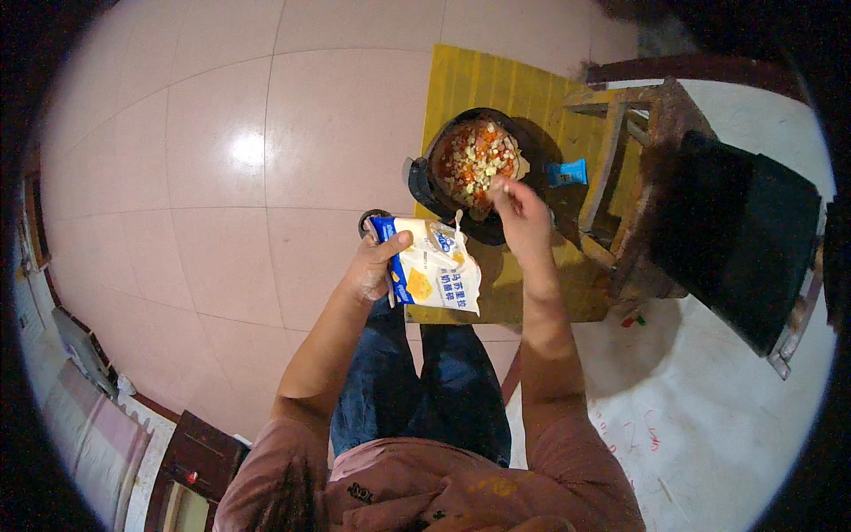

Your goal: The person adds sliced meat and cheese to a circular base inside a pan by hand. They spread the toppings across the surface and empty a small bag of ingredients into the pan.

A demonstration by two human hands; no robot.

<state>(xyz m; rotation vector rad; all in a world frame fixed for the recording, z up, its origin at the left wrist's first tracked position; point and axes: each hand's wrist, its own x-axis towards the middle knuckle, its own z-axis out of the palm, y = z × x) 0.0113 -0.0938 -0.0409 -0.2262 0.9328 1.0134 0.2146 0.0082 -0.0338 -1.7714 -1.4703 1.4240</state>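
In my left hand (380, 263) is an open blue and white bag of shredded cheese (435, 272), its printed front upward and its torn end to the right. Directly ahead stands a deep round black pan (422, 183) with a thick side handle. A pizza (475, 159) lies inside, topped with red sauce, orange bits and pale cheese pieces, with crinkled paper at its edge. My right hand (525, 213) hovers over the pizza's near right edge. Its fingertips are pinched together, with pale cheese bits (505, 188) between them.
A yellow wooden table (465, 73) bears the pan and a small blue packet (567, 174). On the right stand a worn wooden frame (608, 166) and a large black object (731, 233). Behind the bag, a dark round item (364, 223) shows partly. Pink floor tiles (199, 153) extend leftward.
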